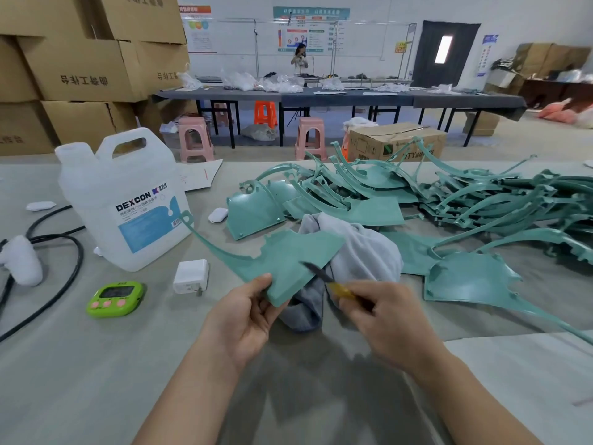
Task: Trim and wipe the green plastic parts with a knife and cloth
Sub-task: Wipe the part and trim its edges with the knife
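**Left hand (247, 316) pinching a flat green plastic panel (288, 255); right hand (382, 319) gripping a yellow-handled knife (327, 281)**

Left hand near centre, thumb on top and fingers curled beneath, clamping the near corner of the panel and holding it raised off the grey table top (96, 364). Right hand just to the right, closed around the knife's handle. Dark blade blurred, tip over the panel's right-hand edge; contact with the plastic not discernible.

Long axis of the panel running from the pinched near corner away to the far left, narrowing to a thin curved arm with a small ring just beside the white translucent plastic jug with a blue label (128, 200). Edge under work facing right, hence nearer the knife hand than the holding hand; blade pointing far-left, roughly across that edge.

Judged step: trimming, with wiping not yet begun. Directly behind the panel, within easy reach of the right hand, a crumpled grey cloth (362, 248). Farther right and far, a heap of similar green plastic parts (481, 200), seemingly awaiting the same treatment.

Near left on the table: lime-green digital timer (115, 298), white plug adapter (191, 276), black cable (61, 284).

Likely hazard: blade slipping along the edge toward the left fingers below the corner.
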{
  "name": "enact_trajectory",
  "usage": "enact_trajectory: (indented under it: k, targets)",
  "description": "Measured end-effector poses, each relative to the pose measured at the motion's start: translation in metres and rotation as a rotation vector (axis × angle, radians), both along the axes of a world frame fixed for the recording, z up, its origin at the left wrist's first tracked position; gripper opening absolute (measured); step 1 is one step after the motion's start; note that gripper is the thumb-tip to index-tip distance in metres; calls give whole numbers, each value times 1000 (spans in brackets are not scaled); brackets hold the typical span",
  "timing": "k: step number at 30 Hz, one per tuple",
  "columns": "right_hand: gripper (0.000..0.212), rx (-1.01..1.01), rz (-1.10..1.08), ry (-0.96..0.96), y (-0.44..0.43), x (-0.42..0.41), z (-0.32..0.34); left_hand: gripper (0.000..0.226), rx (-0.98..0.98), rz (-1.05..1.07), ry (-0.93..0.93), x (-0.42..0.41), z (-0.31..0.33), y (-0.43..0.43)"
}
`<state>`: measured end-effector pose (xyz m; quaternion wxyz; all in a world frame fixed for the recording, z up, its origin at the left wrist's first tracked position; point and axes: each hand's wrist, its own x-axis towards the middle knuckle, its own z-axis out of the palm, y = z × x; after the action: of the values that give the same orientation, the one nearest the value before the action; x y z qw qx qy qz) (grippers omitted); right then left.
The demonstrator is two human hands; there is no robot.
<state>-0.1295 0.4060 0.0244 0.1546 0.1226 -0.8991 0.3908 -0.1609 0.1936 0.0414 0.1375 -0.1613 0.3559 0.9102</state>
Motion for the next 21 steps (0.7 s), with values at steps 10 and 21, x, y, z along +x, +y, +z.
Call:
enact_trajectory:
  k: [10,21]
  targets:
    - [27,-103,-644,-144,44,-15,13,15,-161,47,23,-5,-3,-8]
    - [55,396,-862,-464,79,41,20,23,-496,99,238,-6,-13,3]
